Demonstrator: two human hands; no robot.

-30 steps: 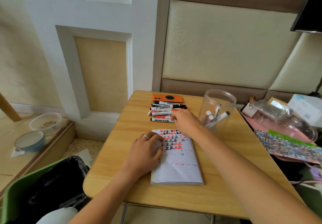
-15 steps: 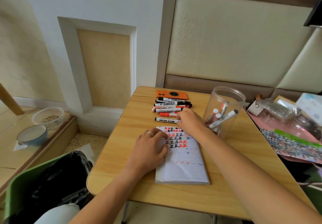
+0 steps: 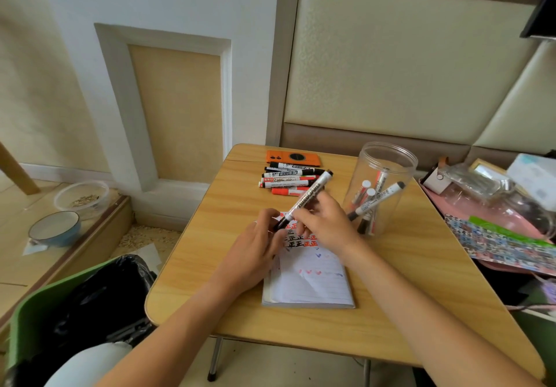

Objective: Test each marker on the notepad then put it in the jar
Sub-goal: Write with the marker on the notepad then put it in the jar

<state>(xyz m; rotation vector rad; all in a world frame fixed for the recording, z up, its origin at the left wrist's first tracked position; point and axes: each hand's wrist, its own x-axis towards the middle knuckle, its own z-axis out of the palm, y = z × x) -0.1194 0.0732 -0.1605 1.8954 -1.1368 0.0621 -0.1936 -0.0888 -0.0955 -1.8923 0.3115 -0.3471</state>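
A white marker with a black cap (image 3: 310, 194) is held slanted above the top of the notepad (image 3: 313, 281). My right hand (image 3: 326, 224) grips its barrel. My left hand (image 3: 255, 249) pinches the black cap at its lower end, with the heel of the hand over the notepad's left side. The page carries red and black characters and small coloured marks. Several more markers (image 3: 288, 179) lie in a row at the table's far side. A clear plastic jar (image 3: 380, 188) with several markers in it stands right of my hands.
An orange phone-like case (image 3: 293, 158) lies behind the marker row on the wooden table (image 3: 421, 296). Right of the table sit a pink tray with plastic bags and a patterned sheet (image 3: 505, 243). A green bin with a black bag (image 3: 75, 305) stands at the lower left.
My right hand picked one marker from the row and lifted it over the notepad. My left hand rose from the page and took hold of the cap end.
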